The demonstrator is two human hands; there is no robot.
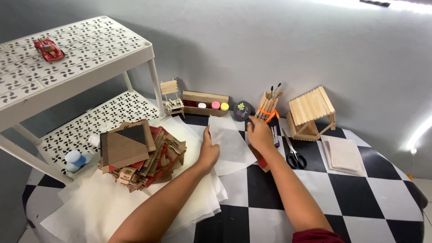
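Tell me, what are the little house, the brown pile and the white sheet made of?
The little house looks like bare, pale wooden craft sticks: its roof shows side-by-side slats. The brown pile seems to be matte cardboard, torn into flat pieces. The white sheet between the left hand and right hand looks like thin, slightly see-through paper, maybe tracing or baking paper.

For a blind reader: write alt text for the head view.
Two bare hands, left hand and right hand, hold a translucent paper sheet over a checkered table. A cardboard pile lies left; scissors and a stick house right.
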